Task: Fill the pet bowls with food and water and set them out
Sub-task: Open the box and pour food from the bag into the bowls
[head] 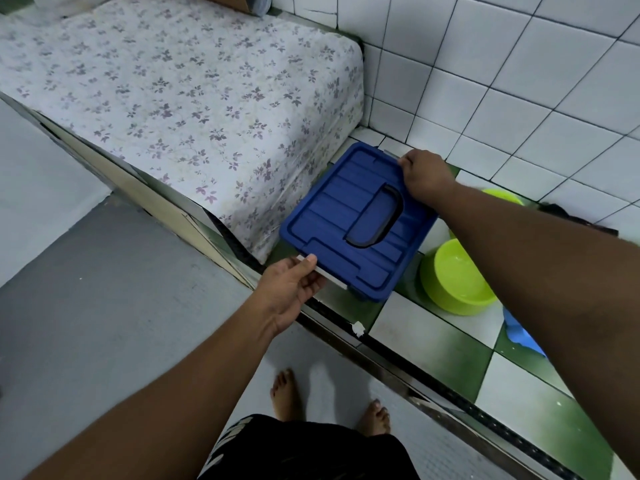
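A blue storage box point(346, 216) with a ribbed lid and a dark recessed handle stands on the tiled floor beside the mattress. My left hand point(294, 289) pinches the pale latch at the box's near corner. My right hand point(424, 174) grips the latch at its far corner. A lime-green pet bowl point(457, 278) sits on the floor just right of the box, and it seems to hold a little water. A second lime-green bowl point(502, 197) shows partly behind my right forearm. What is inside the box is hidden.
A flower-patterned mattress point(180, 98) fills the upper left, touching the box. White tiled walls point(502, 81) close the corner. A metal door track point(398, 362) crosses the floor diagonally. A blue object point(523, 336) lies under my right arm. My bare feet point(287, 393) stand on grey floor.
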Demonstrator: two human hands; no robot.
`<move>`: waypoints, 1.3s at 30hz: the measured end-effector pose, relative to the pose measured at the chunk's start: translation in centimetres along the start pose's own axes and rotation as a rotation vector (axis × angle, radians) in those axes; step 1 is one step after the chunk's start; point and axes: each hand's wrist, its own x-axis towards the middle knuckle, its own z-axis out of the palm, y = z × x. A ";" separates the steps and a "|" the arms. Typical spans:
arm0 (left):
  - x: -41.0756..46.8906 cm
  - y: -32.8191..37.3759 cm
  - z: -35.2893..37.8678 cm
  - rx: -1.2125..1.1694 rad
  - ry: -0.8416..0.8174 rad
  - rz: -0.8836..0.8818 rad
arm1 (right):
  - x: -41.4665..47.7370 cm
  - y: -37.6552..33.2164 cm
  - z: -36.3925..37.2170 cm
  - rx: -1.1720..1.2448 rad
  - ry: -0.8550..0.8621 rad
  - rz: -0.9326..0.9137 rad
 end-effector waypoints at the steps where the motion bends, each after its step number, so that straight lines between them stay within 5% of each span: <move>1: 0.1 -0.2 0.0 -0.014 0.003 0.014 | 0.0 0.1 0.0 0.001 -0.001 0.001; 21: 0.6 -0.6 -1.3 -0.003 -0.048 0.078 | -1.1 0.3 0.0 -0.027 0.014 -0.060; 39: 2.2 5.3 0.0 0.297 0.163 0.091 | -7.8 2.2 0.2 0.155 0.270 0.203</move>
